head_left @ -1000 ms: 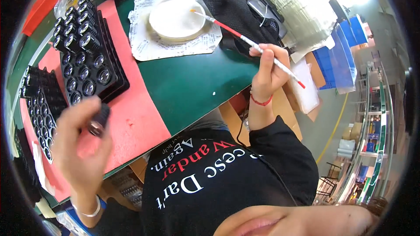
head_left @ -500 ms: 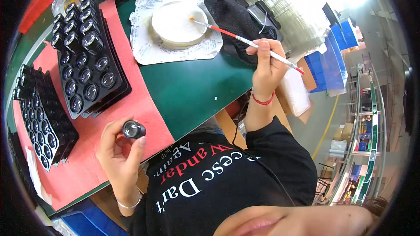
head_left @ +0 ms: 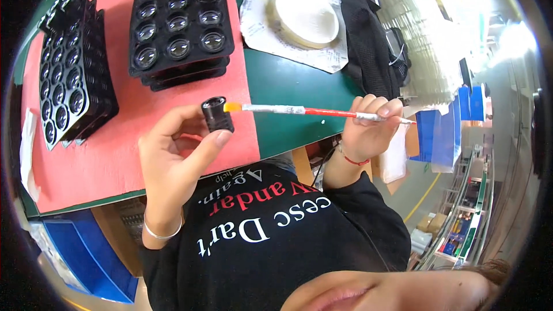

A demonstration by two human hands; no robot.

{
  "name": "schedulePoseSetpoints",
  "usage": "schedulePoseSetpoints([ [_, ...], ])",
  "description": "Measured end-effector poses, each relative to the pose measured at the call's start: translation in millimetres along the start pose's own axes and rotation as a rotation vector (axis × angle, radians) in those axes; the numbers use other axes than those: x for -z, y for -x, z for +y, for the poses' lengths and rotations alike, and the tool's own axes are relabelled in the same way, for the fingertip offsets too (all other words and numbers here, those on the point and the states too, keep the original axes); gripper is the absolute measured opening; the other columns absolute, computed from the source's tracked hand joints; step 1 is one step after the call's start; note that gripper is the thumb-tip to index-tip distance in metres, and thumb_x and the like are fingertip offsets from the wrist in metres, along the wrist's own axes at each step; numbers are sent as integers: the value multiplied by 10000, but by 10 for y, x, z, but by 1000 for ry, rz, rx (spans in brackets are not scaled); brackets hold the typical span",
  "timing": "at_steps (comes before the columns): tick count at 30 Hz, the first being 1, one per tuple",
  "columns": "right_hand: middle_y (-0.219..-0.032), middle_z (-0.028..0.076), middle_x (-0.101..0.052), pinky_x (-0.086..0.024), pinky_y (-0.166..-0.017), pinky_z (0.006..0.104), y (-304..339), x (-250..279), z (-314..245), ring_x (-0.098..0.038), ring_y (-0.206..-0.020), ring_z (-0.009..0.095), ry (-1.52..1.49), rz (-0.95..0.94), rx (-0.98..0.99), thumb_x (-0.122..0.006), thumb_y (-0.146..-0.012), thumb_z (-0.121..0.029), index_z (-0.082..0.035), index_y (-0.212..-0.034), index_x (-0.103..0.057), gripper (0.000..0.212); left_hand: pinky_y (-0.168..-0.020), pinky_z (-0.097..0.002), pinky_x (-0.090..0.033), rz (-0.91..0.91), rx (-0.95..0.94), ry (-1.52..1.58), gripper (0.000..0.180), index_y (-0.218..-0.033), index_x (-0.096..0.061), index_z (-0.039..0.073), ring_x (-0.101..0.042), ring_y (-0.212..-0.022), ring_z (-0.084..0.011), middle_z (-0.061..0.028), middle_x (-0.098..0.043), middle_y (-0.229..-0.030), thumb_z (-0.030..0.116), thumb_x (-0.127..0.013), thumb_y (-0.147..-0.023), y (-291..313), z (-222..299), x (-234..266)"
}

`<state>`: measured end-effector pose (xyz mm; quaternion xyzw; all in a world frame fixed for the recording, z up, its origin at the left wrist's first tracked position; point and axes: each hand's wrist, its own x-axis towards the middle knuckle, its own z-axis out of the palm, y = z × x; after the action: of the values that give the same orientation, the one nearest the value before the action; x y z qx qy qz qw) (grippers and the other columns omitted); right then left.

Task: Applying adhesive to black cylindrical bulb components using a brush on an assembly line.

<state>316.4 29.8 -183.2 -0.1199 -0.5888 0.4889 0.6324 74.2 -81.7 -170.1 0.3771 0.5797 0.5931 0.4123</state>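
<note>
A small black lens barrel [head_left: 216, 114] is pinched between the thumb and fingers of my left hand [head_left: 175, 152], its round end tilted up. In my right hand [head_left: 373, 125] I grip a thin paintbrush [head_left: 322, 112] with a red and white handle. The brush lies nearly level, and its yellowish bristles are at the side of the barrel's upper rim; whether they touch I cannot tell. Beyond my hands, a black tray [head_left: 164, 72] holds several lens barrels in rows. A round white dish [head_left: 305, 16] rests on a printed paper sheet [head_left: 259, 14] farther back.
Another stacked black tray [head_left: 95, 92] of lenses stands at the left on the pink mat [head_left: 124, 155]. The green tabletop [head_left: 273, 92] shows beside it. Black mesh cloth [head_left: 366, 40] and stacked clear trays [head_left: 415, 29] lie at the back right. Blue bins [head_left: 443, 132] are past the table.
The brush tip has left the white dish and come over to the lens barrel. My left hand has raised the barrel and turned it. The whole view has shifted.
</note>
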Motion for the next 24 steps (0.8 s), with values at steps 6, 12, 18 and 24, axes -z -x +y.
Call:
schedulePoseSetpoints([
  [6, -572, 88, -499, -353, -424, 254, -4, -43, 42, -431, -462, 146, -66, -3, 54, -479, -897, -285, -33, -777, -452, 280, -595, -192, -456, -22, 9, 29, 252, -904, -614, -30, -553, -671, -62, -31, -618, -765, 64, -708, -689, -2, 13, 23],
  [12, -562, 88, -501, -376, -426, 247, 13, -25, 59, -466, -474, 156, 58, -2, 57, -489, -892, -279, -28, -770, -457, 282, -619, -189, -452, -63, 22, 60, 255, -948, -612, -24, -550, -706, -63, -29, -619, -796, 65, -684, -719, 5, 18, 47],
  [18, -567, 78, -505, -383, -440, 252, 27, 11, 99, -465, -475, 151, 39, 9, 24, -499, -887, -272, -36, -768, -463, 267, -670, -211, -446, -136, -4, 69, 248, -988, -603, -28, -555, -746, -77, -37, -628, -851, 56, -635, -757, 2, 8, 70],
  [24, -569, 76, -507, -383, -454, 253, 54, 44, 116, -473, -484, 153, 56, 33, 20, -497, -888, -269, -42, -765, -460, 260, -685, -207, -423, -158, -3, 95, 269, -1019, -586, -33, -553, -765, -78, -40, -624, -875, 51, -622, -766, 10, -32, 75],
])
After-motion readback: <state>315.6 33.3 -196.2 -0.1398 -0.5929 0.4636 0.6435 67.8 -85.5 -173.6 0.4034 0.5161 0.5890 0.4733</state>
